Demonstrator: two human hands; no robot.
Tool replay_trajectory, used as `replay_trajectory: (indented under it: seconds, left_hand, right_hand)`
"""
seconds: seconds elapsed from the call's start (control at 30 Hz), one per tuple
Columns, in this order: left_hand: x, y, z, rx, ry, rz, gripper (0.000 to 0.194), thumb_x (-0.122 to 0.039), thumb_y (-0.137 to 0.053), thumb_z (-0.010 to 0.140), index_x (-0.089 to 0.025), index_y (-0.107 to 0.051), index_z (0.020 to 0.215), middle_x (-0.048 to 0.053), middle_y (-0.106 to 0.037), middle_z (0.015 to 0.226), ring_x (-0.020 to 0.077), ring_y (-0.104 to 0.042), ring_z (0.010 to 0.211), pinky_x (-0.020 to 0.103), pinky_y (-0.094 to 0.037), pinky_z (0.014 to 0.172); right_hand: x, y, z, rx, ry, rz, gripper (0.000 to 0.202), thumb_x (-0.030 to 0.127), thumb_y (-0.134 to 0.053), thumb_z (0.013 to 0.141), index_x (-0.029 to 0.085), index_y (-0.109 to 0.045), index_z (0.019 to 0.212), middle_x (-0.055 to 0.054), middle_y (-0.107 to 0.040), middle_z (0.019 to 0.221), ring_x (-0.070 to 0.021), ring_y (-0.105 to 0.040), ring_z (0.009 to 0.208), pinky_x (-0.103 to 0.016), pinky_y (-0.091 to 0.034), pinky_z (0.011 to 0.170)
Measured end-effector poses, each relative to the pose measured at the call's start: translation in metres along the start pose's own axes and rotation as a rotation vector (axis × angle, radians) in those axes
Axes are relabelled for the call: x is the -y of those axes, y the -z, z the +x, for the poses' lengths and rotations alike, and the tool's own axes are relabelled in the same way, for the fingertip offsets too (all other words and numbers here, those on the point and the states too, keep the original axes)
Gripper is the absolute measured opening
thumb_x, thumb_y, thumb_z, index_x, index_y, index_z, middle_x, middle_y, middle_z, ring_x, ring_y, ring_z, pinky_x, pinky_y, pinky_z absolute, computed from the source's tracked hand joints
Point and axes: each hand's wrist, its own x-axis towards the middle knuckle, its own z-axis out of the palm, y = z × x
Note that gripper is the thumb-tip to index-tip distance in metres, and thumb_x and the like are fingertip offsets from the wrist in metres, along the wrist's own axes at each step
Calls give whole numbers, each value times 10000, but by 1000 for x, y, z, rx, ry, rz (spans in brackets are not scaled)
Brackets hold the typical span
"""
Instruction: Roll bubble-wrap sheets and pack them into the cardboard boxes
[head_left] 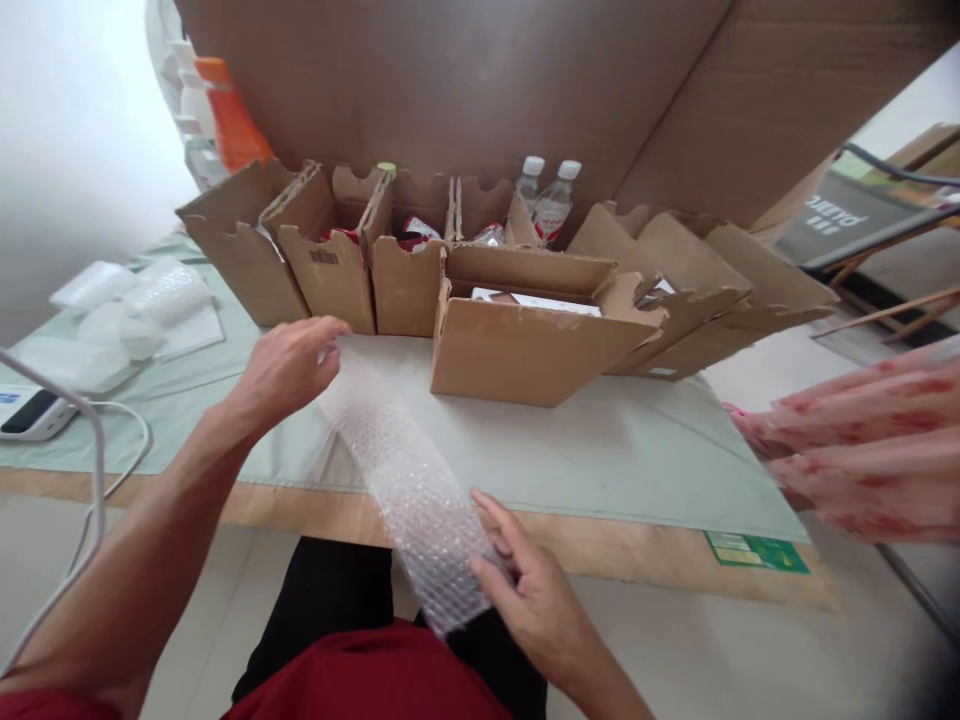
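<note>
A long strip of clear bubble wrap [409, 480] stretches from the table's middle down over its front edge toward my lap. My left hand [289, 368] pinches the strip's far end, just in front of the cardboard boxes. My right hand [525, 590] grips the near end, below the table edge. An open cardboard box [525, 345] with white and red packets inside sits right behind the strip.
Several open cardboard boxes [330, 260] line the back of the table on a pale green mat [622, 450]. Two water bottles [551, 200] and an orange bottle [232, 125] stand behind. Bubble wrap pieces [142, 305], a white device [34, 412] and cable lie left. Another person's pink patterned sleeve [870, 450] reaches in at right.
</note>
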Motion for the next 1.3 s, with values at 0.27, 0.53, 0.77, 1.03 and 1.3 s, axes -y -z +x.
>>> replay_trajectory:
  seconds: [0.27, 0.53, 0.77, 1.03, 1.3]
  left_hand:
    - [-41, -38, 24, -42, -163, -214, 552, -276, -629, 896, -152, -531, 1425, 148, -606, 1436, 298, -553, 1345, 492, -439, 1136]
    - [-46, 1, -173, 359, -254, -610, 835, -624, -754, 820, -327, -429, 1529, 125, -544, 1543, 345, -462, 1469, 546, -498, 1132]
    - [-56, -42, -163, 41, 213, -496, 314, -239, -541, 959, -240, -646, 1255, 34, -755, 903, 206, -717, 833, 352, -597, 769]
    - [-48, -60, -145, 52, 131, -281, 372, -186, -561, 946, -115, -600, 1309, 67, -695, 831, 272, -652, 792, 456, -543, 771]
    - [-51, -43, -166, -95, -174, -367, 393, -281, -666, 949, -157, -574, 1310, 150, -671, 1237, 297, -613, 1159, 457, -505, 988]
  right_hand:
    - [19, -45, 9, 126, 88, -105, 395, 292, -514, 965, 212, -723, 1290, -112, -771, 1196, -302, -747, 1037, -459, -604, 920]
    - [16, -35, 12, 139, -194, 487, 466, 588, -533, 990, 238, -746, 1213, -76, -780, 1099, -235, -721, 938, -374, -574, 878]
    - [16, -45, 25, 33, -166, 689, 540, 537, -457, 1039, 211, -501, 1467, -108, -767, 1070, -209, -739, 797, -315, -554, 639]
    - [12, -35, 50, -53, 591, -477, 356, 89, -588, 931, 196, -666, 1261, -136, -672, 1361, -323, -591, 1279, -496, -498, 1006]
    - [14, -39, 68, 17, 691, -521, 202, 103, -544, 996, 182, -698, 1100, -106, -734, 1274, -269, -644, 1211, -451, -479, 977]
